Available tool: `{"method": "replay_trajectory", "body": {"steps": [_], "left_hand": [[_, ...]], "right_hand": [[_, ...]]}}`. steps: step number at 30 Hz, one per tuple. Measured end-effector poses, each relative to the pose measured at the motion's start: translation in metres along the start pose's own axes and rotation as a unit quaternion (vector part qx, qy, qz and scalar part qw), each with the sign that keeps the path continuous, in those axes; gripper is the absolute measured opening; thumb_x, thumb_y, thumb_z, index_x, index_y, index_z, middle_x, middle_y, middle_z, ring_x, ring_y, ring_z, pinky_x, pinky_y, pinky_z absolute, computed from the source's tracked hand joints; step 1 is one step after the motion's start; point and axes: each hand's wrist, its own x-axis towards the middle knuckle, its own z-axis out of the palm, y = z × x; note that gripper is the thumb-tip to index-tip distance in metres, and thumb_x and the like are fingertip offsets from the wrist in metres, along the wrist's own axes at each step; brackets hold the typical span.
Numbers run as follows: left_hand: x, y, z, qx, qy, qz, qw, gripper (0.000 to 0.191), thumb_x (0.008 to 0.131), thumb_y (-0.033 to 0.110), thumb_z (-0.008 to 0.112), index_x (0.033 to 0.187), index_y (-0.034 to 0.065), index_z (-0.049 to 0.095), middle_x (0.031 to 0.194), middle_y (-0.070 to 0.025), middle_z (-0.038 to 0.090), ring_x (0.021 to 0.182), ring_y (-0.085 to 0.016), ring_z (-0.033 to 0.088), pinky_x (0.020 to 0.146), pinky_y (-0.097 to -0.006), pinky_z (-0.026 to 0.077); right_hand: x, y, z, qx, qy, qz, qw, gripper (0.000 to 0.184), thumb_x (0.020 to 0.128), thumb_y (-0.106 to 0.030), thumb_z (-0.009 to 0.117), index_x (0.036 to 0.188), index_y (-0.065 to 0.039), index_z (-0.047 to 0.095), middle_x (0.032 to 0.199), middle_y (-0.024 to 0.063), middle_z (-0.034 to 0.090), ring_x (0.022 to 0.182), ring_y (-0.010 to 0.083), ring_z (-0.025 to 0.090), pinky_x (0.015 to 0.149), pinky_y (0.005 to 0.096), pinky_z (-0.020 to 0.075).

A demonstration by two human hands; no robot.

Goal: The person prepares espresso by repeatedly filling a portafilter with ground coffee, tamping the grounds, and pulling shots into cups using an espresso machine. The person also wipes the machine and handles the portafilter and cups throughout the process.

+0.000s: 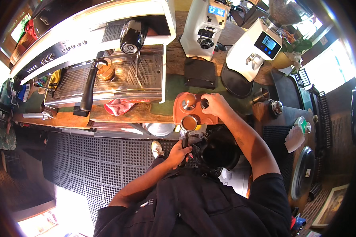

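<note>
My left hand (179, 154) grips the black handle of a portafilter (185, 142), held at the counter's front edge. Brown coffee grounds (189, 122) fill its metal basket, which faces up. My right hand (218, 105) has its fingers around a dark round coffee tool (205, 103) on the orange tamping mat (178, 111); the fingers partly hide that tool. Beside it on the mat stands a tamper (190, 101) with a rounded brown top and a metal base.
An espresso machine (164, 74) stands left, a second portafilter (89, 86) locked in above a glass of coffee (106, 71). Behind the mat are a black scale (200, 73) and two white grinders (206, 26). A metal cup (261, 95) stands right; a black bin (221, 148) is below.
</note>
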Motion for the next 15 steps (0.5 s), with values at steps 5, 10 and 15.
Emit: {"method": "replay_trajectory", "body": {"steps": [5, 10, 15], "left_hand": [[0.0, -0.002, -0.001, 0.022, 0.012, -0.015, 1.0, 0.02, 0.096, 0.013, 0.065, 0.109, 0.0043, 0.053, 0.08, -0.0023, 0.058, 0.059, -0.01, 0.055, 0.053, -0.0268, 0.047], [0.0, -0.002, 0.003, -0.016, 0.004, 0.002, 1.0, 0.02, 0.096, 0.013, 0.066, 0.107, 0.004, 0.052, 0.078, -0.0028, 0.057, 0.059, -0.011, 0.056, 0.052, -0.0274, 0.046], [0.0, -0.004, 0.005, -0.034, 0.013, 0.019, 0.999, 0.02, 0.096, 0.014, 0.066, 0.104, 0.004, 0.051, 0.077, -0.0037, 0.057, 0.058, -0.012, 0.056, 0.053, -0.0286, 0.046]], "right_hand": [[0.005, -0.034, -0.011, 0.057, 0.059, -0.061, 0.995, 0.08, 0.065, -0.023, 0.087, 0.137, -0.008, 0.055, 0.128, 0.0188, 0.061, 0.113, 0.0404, 0.064, 0.096, 0.0438, 0.0542], [0.044, -0.085, 0.003, -0.175, -0.056, -0.136, 0.973, 0.024, 0.076, -0.014, 0.072, 0.097, -0.002, 0.074, 0.097, 0.0192, 0.072, 0.091, 0.0383, 0.073, 0.079, 0.0465, 0.0597], [0.057, -0.098, 0.004, -0.245, -0.062, -0.166, 0.953, 0.013, 0.079, -0.011, 0.067, 0.076, -0.004, 0.077, 0.081, 0.019, 0.074, 0.08, 0.0356, 0.075, 0.069, 0.0432, 0.0611]]}}
